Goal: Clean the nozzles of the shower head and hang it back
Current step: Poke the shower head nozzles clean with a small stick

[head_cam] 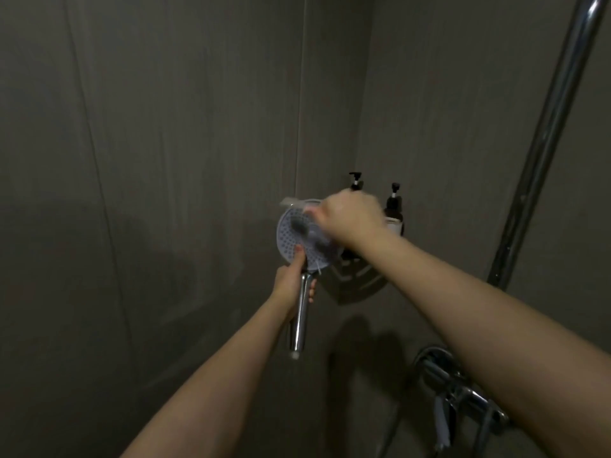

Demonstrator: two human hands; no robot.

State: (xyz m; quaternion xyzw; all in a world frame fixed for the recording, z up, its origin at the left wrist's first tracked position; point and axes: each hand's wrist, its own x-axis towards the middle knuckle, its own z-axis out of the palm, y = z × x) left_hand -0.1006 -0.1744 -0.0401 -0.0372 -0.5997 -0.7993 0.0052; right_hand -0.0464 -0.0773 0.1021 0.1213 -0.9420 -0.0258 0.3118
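place: bathroom shower stall | signs: grey wall panels (165,160), chrome riser rail (542,143), mixer tap (459,391), pump bottles (393,203) on corner shelf (357,279)

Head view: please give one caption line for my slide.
Left hand holds the shower head while the right hand scrubs its nozzles with a brush.

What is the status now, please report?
Left hand grips shower head handle. Right hand scrubs nozzles with blurred brush. Not yet hung. Nothing blocking.
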